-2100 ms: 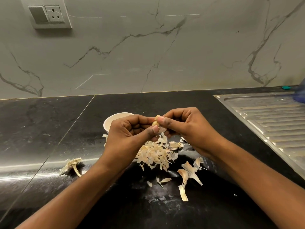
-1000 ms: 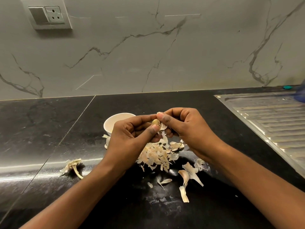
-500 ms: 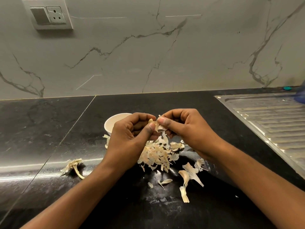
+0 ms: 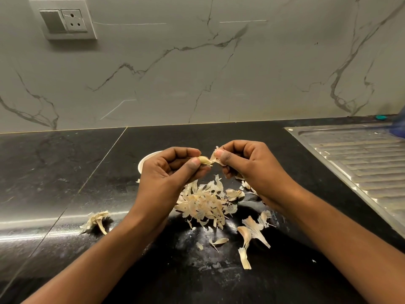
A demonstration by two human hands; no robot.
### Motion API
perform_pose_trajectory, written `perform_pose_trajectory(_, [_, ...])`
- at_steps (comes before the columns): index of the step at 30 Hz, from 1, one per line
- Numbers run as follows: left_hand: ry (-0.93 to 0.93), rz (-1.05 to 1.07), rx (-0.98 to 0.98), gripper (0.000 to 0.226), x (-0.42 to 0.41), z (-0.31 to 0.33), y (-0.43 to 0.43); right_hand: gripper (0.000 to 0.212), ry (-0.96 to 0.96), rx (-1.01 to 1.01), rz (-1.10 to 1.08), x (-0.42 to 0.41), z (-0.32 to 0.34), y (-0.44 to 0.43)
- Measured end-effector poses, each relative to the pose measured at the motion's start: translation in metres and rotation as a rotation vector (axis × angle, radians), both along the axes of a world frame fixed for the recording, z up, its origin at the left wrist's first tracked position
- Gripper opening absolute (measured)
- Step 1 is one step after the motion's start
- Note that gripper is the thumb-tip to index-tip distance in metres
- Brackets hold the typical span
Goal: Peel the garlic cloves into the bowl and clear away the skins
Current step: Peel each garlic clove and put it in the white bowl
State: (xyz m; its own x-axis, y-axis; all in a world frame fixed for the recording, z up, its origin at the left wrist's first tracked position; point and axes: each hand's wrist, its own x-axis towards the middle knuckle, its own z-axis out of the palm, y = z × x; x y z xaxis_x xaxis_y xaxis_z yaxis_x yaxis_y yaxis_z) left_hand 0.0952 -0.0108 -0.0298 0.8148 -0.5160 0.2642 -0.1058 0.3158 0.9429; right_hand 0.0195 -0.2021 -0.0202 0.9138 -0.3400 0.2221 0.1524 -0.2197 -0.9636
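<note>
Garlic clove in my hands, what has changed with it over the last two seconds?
The hands, pressed together around the garlic clove before, have drawn slightly apart. The left hand still pinches the clove, while the right hand pulls a strip of skin off it toward the right. The bowl behind the left hand and the pile of skins on the counter lie as before.

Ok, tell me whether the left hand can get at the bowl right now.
Probably yes: the left hand hovers right by the bowl with nothing between, though its fingers pinch a clove.
</note>
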Motion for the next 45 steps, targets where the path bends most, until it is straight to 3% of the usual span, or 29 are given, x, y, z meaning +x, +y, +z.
perform_pose_trajectory(6, [-0.113, 0.063, 0.054, 0.021, 0.000, -0.001, 0.000, 0.033, 0.069, 0.091, 0.066, -0.002, 0.003, 0.001])
perform_pose_trajectory(13, [-0.153, 0.033, 0.058, 0.022, 0.001, 0.000, 0.002, 0.020, 0.143, 0.298, 0.141, -0.004, 0.004, 0.002])
perform_pose_trajectory(21, [-0.093, 0.017, 0.082, 0.035, -0.001, -0.001, 0.002, 0.014, 0.085, 0.106, 0.106, -0.004, 0.001, 0.001])
perform_pose_trajectory(34, [-0.135, 0.087, 0.068, 0.035, 0.002, 0.000, 0.003, 0.012, -0.007, 0.144, -0.002, -0.001, 0.000, -0.006])
perform_pose_trajectory(38, [-0.179, 0.158, 0.064, 0.035, 0.012, 0.009, 0.012, 0.009, -0.009, -0.012, -0.061, -0.001, 0.000, -0.011])
perform_pose_trajectory(45, [-0.339, 0.445, 0.240, 0.030, 0.057, 0.015, 0.037, 0.007, 0.004, -0.366, -0.074, 0.000, -0.006, -0.011])
